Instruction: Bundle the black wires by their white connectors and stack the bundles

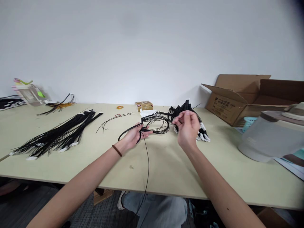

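Observation:
My left hand [136, 134] is closed around a coiled bundle of thin black wires [161, 131], whose loops stand out to the right of the fingers. One loose wire [148, 161] hangs from this hand over the table's front edge. To the right of the coil, my right hand [187, 128] is raised with thumb and fingertips pinched together. Whatever lies in the pinch is too small to make out. Behind the right hand lies a pile of black cables with white connectors [204, 134], partly hidden by it.
Black cable bundles [68, 129] spread over the left of the table [106, 167]. A few loose wires [110, 118], an orange ring [119, 107] and a small gold box [144, 105] lie toward the wall. At right stand an open cardboard box [228, 107] and a translucent jug [263, 136].

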Demonstrator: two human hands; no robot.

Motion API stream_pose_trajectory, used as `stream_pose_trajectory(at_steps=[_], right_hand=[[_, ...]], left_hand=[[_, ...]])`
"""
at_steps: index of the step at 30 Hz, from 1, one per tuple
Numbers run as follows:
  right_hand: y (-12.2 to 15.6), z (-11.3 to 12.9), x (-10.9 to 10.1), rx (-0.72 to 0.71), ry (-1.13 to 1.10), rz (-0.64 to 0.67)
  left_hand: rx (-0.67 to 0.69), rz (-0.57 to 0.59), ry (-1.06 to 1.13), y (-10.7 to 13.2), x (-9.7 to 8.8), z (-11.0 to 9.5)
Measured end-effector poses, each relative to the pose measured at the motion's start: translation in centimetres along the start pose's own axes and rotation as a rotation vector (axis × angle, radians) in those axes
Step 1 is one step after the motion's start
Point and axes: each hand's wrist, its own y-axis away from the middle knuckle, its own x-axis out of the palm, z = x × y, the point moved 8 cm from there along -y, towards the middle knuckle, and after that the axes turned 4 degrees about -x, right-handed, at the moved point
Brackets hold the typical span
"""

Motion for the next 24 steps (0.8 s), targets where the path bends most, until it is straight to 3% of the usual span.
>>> stream_pose_trajectory(at_steps=[3,5,8,10,12,15,24], right_hand=[[-1.0,1.1,-2.7,-0.126,0.188,-0.216],[-0.8,2.8,-2.4,-0.29,0.428,-0.183],[1.1,4.4,1.3,-0.626,0.736,0.138],[3.3,4.3,3.8,-0.833,0.86,0.388],[5.0,3.5,5.2,-0.955,0.947,0.553],[6.0,2.7,5.8,-1.015,1.01,0.648],[6.4,3.4,6.1,-1.06,1.023,0.647]], left_hand=[[0.014,0.033,-0.032,0.0,0.2,0.2],[0.022,0.051,-0.056,0.1,0.4,0.3],[0.051,0.078,-0.1,0.4,0.8,0.2],[0.077,0.128,-0.135,0.7,1.4,0.0],[0.1,0.183,-0.164,1.0,2.1,-0.1],[0.109,0.231,-0.181,1.5,2.8,-0.3],[0.119,0.269,-0.211,1.9,3.4,-0.4]])
